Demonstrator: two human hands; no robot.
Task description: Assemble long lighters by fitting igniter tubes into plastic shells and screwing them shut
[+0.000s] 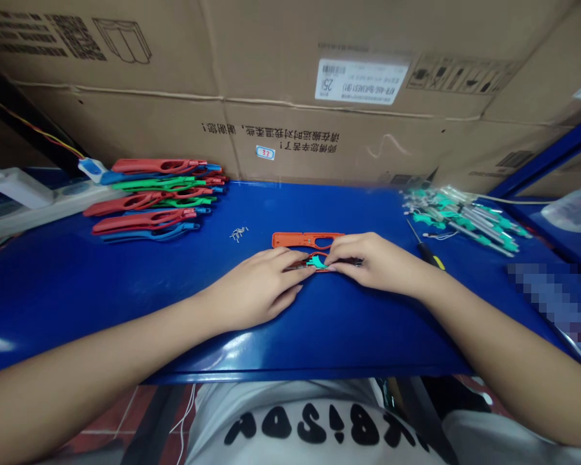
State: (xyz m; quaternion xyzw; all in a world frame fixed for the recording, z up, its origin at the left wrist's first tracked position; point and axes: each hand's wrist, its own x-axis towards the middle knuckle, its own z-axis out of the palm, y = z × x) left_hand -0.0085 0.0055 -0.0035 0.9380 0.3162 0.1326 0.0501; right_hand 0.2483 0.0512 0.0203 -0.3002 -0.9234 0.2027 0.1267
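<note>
Between my two hands, flat on the table, lies an orange lighter casing half with a green trigger mechanism [315, 262] in it. My left hand [264, 284] grips the casing's left end between thumb and fingers, covering much of it. My right hand [370, 261], fingers pinched, is closed on the green mechanism and the right part of the casing; the exact contact is hidden. Just beyond, a second orange casing half [295, 239] lies with its inner side up, and my right fingers overlap its right end.
Red, green and blue casings [150, 219] are stacked at the left beside a white power strip [61, 203]. Small screws [238, 234] lie near the middle. On the right are a screwdriver [427, 248] and bagged green mechanisms [469, 219]. A cardboard box [271, 84] stands along the back.
</note>
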